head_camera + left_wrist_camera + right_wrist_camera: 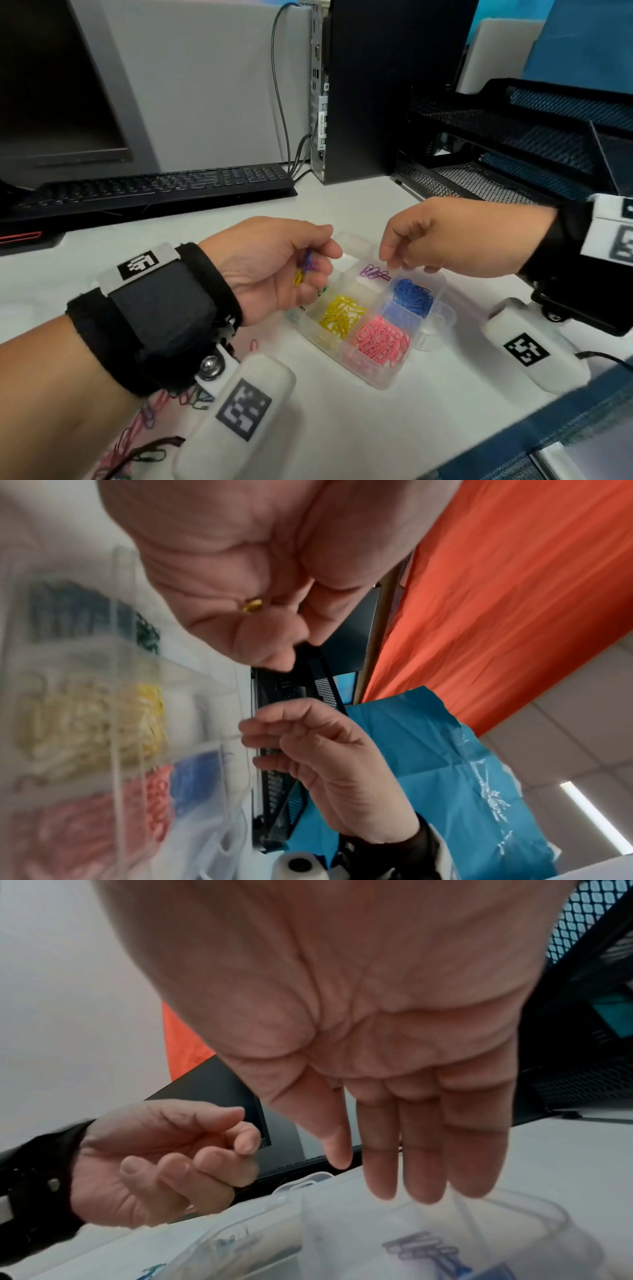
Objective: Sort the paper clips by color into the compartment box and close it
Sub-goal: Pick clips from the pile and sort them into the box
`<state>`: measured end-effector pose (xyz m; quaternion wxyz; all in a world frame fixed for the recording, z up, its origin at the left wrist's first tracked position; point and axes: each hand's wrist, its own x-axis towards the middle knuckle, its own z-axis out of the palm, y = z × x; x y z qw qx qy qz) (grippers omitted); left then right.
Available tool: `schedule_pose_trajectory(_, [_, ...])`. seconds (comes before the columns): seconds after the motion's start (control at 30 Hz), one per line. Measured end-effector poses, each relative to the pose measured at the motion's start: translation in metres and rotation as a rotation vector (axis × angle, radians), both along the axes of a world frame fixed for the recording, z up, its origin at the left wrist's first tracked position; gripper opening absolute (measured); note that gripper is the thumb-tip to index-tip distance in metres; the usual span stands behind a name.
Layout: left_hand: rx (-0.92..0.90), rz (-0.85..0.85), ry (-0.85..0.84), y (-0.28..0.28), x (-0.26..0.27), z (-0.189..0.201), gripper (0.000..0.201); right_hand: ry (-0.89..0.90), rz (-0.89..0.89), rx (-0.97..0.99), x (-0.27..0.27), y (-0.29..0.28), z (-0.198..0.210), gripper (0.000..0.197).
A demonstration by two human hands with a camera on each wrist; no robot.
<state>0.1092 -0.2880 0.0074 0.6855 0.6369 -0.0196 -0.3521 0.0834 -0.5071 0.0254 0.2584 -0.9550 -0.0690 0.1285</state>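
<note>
The clear compartment box [383, 375] sits open on the white worktop [342, 428], holding sorted paper clips: yellow clips [340, 317], pink clips [382, 339], blue clips [412, 296] and a few purple clips [375, 273], each colour in its own cell. Over the box's left side the left hand [274, 270] has its fingers curled round a small bunch of clips [305, 269], purple and yellow among them. Above the box's far cells the right hand [455, 236] hangs with fingers nearly straight, pointing down and holding nothing. Loose clips [144, 418] lie on the worktop left of the box. Beyond the box stand a black keyboard [154, 186] and a mesh tray [513, 144].
</note>
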Motion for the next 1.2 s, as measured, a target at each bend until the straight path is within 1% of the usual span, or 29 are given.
schedule_pose_trajectory(0.07, [-0.078,0.039,0.045,-0.009,-0.005,-0.001,0.027,-0.063,0.001,-0.015,-0.005,0.000,0.005,0.019])
schedule_pose_trajectory(0.13, [-0.147,0.084,0.081,-0.016,-0.007,-0.003,0.033,-0.119,-0.015,-0.004,-0.008,0.001,0.008,0.019])
schedule_pose_trajectory(0.23, [-0.210,0.097,0.119,-0.025,-0.009,-0.008,0.040,-0.243,-0.025,0.003,-0.017,0.007,0.011,0.019])
schedule_pose_trajectory(0.3, [-0.257,0.097,0.138,-0.029,-0.010,-0.010,0.044,-0.304,0.007,0.006,-0.023,0.015,0.012,0.017])
schedule_pose_trajectory(0.37, [-0.325,0.078,0.144,-0.032,-0.011,-0.011,0.048,-0.321,0.068,0.008,-0.031,0.024,0.012,0.013])
schedule_pose_trajectory(0.43, [-0.363,0.060,0.135,-0.034,-0.012,-0.013,0.053,-0.337,0.114,-0.030,-0.037,0.031,0.009,0.014])
schedule_pose_trajectory(0.5, [-0.359,0.038,0.123,-0.038,-0.013,-0.013,0.057,-0.373,0.145,-0.107,-0.039,0.036,0.002,0.017])
schedule_pose_trajectory(0.6, [-0.369,0.052,0.129,-0.045,-0.015,-0.013,0.060,-0.442,0.131,-0.193,-0.037,0.038,-0.007,0.021])
schedule_pose_trajectory(0.7, [-0.358,0.095,0.132,-0.051,-0.014,-0.016,0.060,-0.445,0.100,-0.217,-0.032,0.034,-0.010,0.018])
schedule_pose_trajectory(0.83, [-0.387,0.108,0.175,-0.057,-0.013,-0.016,0.047,-0.455,0.096,-0.221,-0.024,0.025,-0.013,0.006])
schedule_pose_trajectory(0.93, [-0.408,0.118,0.177,-0.061,-0.013,-0.017,0.033,-0.434,0.078,-0.204,-0.017,0.020,-0.013,0.003])
schedule_pose_trajectory(1.0, [-0.428,0.077,0.164,-0.063,-0.012,-0.016,0.014,-0.394,0.069,-0.207,-0.013,0.018,-0.011,0.003])
schedule_pose_trajectory(1.03, [-0.440,0.049,0.145,-0.064,-0.011,-0.016,0.014,-0.378,0.068,-0.215,-0.010,0.017,-0.009,0.003])
schedule_pose_trajectory(1.1, [-0.444,0.050,0.107,-0.065,-0.009,-0.018,0.042,-0.361,0.071,-0.228,-0.006,0.015,-0.007,0.005])
schedule_pose_trajectory(1.13, [-0.430,0.058,0.080,-0.066,-0.008,-0.020,0.047,-0.354,0.069,-0.226,-0.004,0.014,-0.007,0.005])
schedule_pose_trajectory(1.2, [-0.382,0.072,0.022,-0.066,-0.009,-0.023,0.042,-0.339,0.072,-0.203,-0.002,0.012,-0.008,0.004])
